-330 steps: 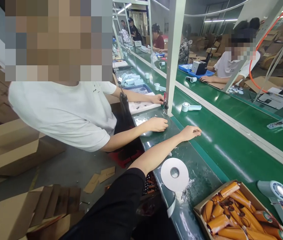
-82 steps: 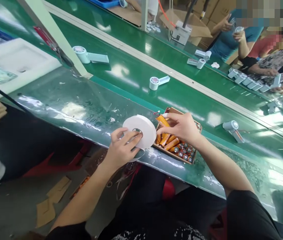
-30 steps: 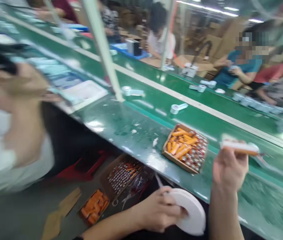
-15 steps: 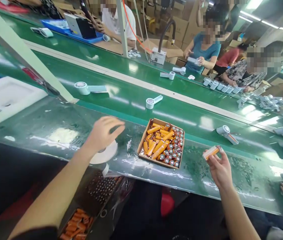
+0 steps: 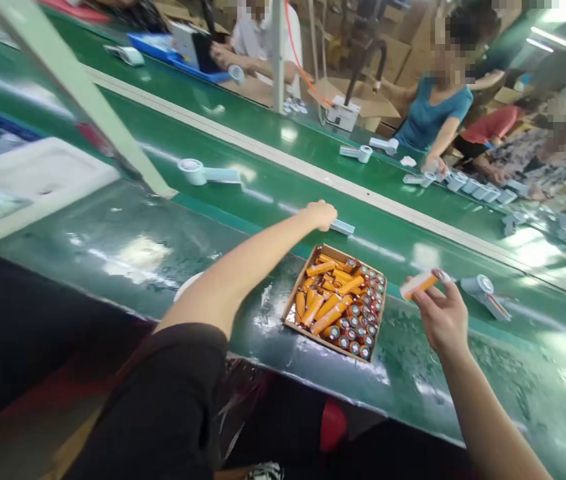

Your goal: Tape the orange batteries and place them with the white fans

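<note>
Reaching farther across green conveyor belt [image 5: 387, 250]: left hand [image 5: 321, 215], grip unclear, at 12 o'clock from brown cardboard tray [image 5: 287, 313]; right hand [image 5: 440, 317] at 3 o'clock, fingertips pinching orange-wrapped cylindrical cell [image 5: 419, 285].

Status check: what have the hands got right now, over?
Right grip: orange-sleeved cylindrical battery cell, pinched. Left grip: at pale blue plastic strip on green conveyor belt. Between them: brown cardboard tray of orange cells.
</note>
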Demonstrator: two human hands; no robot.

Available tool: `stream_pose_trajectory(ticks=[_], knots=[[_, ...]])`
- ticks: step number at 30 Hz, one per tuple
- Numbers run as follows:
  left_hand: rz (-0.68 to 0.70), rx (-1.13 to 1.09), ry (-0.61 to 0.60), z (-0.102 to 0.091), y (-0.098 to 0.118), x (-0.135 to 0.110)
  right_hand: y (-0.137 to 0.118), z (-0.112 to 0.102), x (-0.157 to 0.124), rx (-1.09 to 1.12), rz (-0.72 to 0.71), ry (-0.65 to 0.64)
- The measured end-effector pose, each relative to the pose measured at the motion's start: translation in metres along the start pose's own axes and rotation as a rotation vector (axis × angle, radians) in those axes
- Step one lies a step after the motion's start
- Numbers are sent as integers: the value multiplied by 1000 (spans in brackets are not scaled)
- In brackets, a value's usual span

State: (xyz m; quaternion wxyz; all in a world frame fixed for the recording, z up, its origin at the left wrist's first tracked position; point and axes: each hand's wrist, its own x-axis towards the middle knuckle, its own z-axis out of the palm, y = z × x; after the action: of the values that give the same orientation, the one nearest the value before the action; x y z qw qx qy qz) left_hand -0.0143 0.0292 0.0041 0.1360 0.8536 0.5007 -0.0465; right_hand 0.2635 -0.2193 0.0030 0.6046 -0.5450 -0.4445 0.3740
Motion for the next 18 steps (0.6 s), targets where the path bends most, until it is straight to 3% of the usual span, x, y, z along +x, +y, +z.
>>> stream_pose_trajectory(ticks=[5, 9, 15, 18], knots=[[198, -52, -88, 0, -22, 10, 20, 63, 78, -168, -45, -158], [274, -131, -37, 2, -31, 9, 38, 111, 125, -360, -60, -347], [248, -180, 55, -2, -12, 7, 41, 129, 136, -987, -330, -576], [248, -209, 78, -4, -39, -30, 41, 125, 138, -1286, -438, -682]])
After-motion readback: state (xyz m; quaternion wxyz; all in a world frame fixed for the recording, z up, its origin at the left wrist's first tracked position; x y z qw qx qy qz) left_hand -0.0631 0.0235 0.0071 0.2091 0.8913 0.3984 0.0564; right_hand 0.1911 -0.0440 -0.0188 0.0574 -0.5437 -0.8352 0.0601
